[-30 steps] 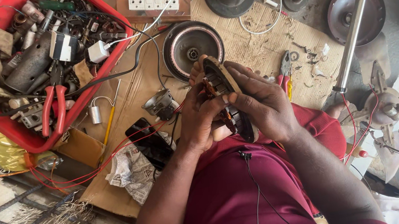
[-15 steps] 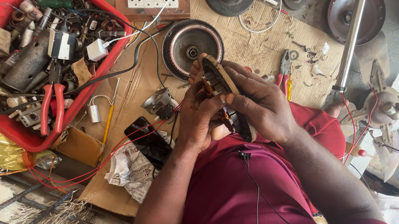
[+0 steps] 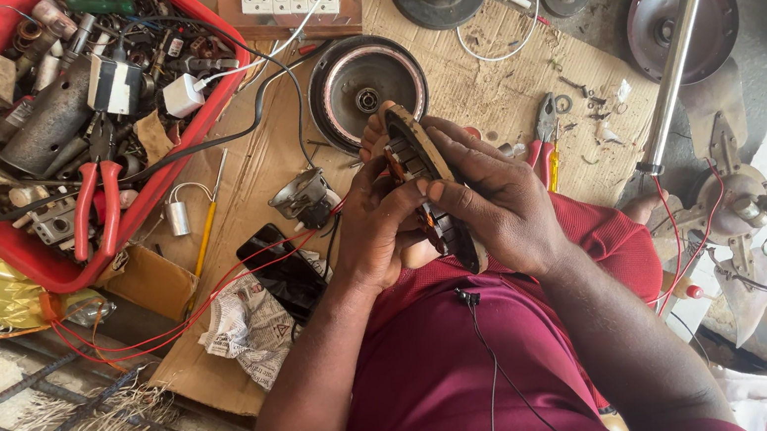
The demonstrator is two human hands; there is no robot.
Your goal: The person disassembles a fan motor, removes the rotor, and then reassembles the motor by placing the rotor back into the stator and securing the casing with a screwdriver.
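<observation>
Pliers (image 3: 94, 201) in crate (image 3: 31, 270), left

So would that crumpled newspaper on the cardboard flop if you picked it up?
Probably yes. The newspaper looks thin and creased, so it would likely sag and weigh little. A push would likely slide it across the cardboard, not roll it.

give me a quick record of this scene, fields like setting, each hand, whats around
setting: cardboard work sheet on the floor, seen from above
left hand: grips the left side of a ring-shaped motor part held on edge
right hand: grips its right side, fingers over the rim
in front: round motor housing
left: red tray of tools and parts, red-handled pliers, black phone
right: metal pole, small pliers
</observation>
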